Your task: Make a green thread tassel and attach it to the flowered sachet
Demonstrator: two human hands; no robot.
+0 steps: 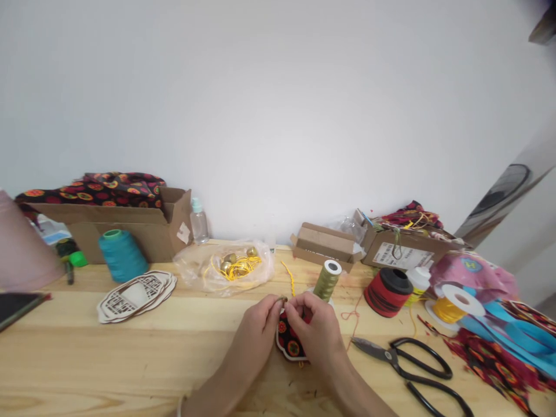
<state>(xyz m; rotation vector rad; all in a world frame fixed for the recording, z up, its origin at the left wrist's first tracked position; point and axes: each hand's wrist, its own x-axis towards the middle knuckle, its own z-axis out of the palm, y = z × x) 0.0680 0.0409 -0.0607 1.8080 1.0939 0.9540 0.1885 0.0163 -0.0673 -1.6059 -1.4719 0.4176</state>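
Here, near the front edge of the bench (pixel 130 359), a fabric-covered ornament (pixel 290 343) is shown with the left hand (pixel 256 333) and right hand (pixel 319 333) pinched together on its top end; judged light and soft-faced, it is best taken by the rim.

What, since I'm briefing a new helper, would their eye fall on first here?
At the front centre of the table, the left hand and right hand pinch a small gold piece over a black fabric patch with red-orange dots. A teal thread cone stands out at left, and black scissors lie at right.
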